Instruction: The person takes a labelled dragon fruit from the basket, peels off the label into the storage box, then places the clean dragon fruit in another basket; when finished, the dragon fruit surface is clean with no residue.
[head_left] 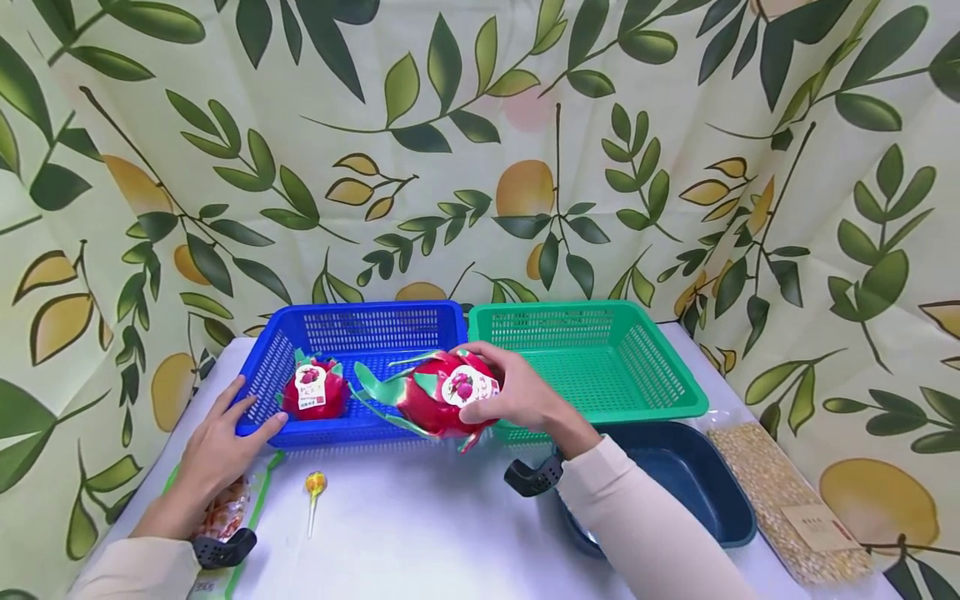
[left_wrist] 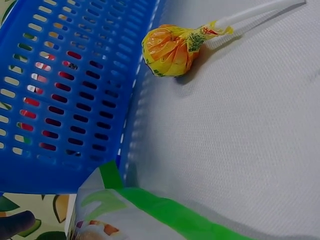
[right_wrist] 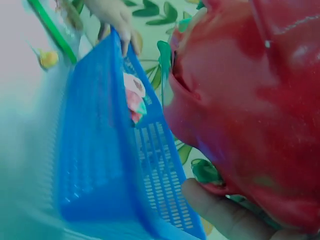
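My right hand (head_left: 517,392) grips a red dragon fruit (head_left: 435,400) with green leafy tips and a round white label. It is held above the front edges of the two baskets, near where they meet. The fruit (right_wrist: 250,110) fills much of the right wrist view, with a fingertip below it. A second dragon fruit (head_left: 315,390) with a white label sits in the left part of the blue basket (head_left: 352,432). My left hand (head_left: 221,450) rests at that basket's front left corner, fingers spread and fairly straight. The left wrist view barely shows this hand.
Right of the blue basket stands a green basket (head_left: 682,400). A dark blue basin (head_left: 738,517) is in front, partly behind my right forearm. A bag of grains (head_left: 780,492) lies far right. A lollipop (head_left: 315,483) and a green-edged packet (head_left: 225,508) lie at front left.
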